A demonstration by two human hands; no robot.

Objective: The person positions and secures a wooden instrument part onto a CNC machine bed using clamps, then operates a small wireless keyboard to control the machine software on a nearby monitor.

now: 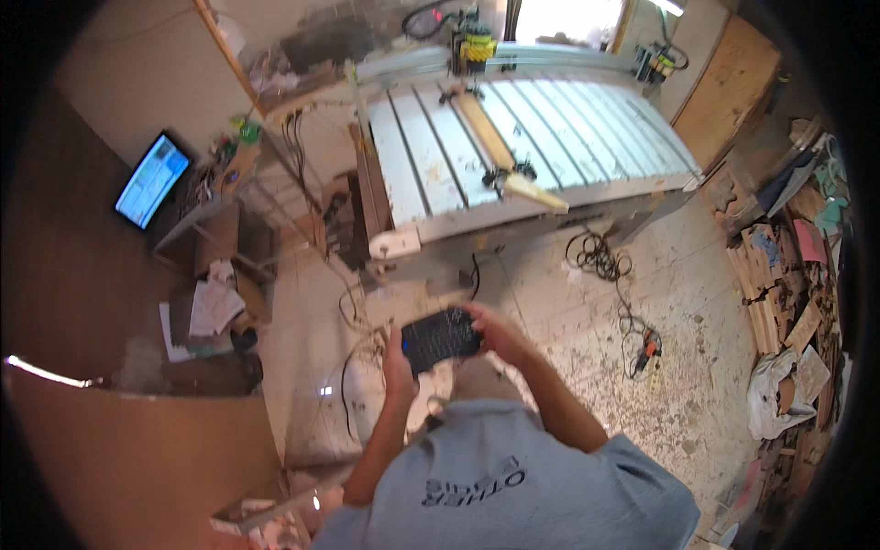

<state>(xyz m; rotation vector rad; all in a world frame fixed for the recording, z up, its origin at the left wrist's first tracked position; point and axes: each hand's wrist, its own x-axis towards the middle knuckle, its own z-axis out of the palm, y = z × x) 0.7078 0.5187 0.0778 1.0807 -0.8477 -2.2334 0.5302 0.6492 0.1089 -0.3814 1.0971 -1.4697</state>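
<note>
A small black handheld keypad (440,339) with rows of keys and a tiny blue light is held out in front of my body. My left hand (399,367) grips its left end, thumb along the edge. Around the upper right corner closes my right hand (492,332). Beyond the keypad stands a CNC router table (587,128) with a white slotted bed. A narrow wooden board (484,130) lies across the slots, held at both ends by dark clamps (510,176). A second, short wood piece (536,193) pokes past the bed's near edge.
The machine's spindle (477,50) sits at the back rail. A lit monitor (153,180) is at left, above papers (213,304). Coiled black cable (600,257) runs over the dusty floor to an orange-and-black power tool (652,349). Wood offcuts (765,275) pile up along the right.
</note>
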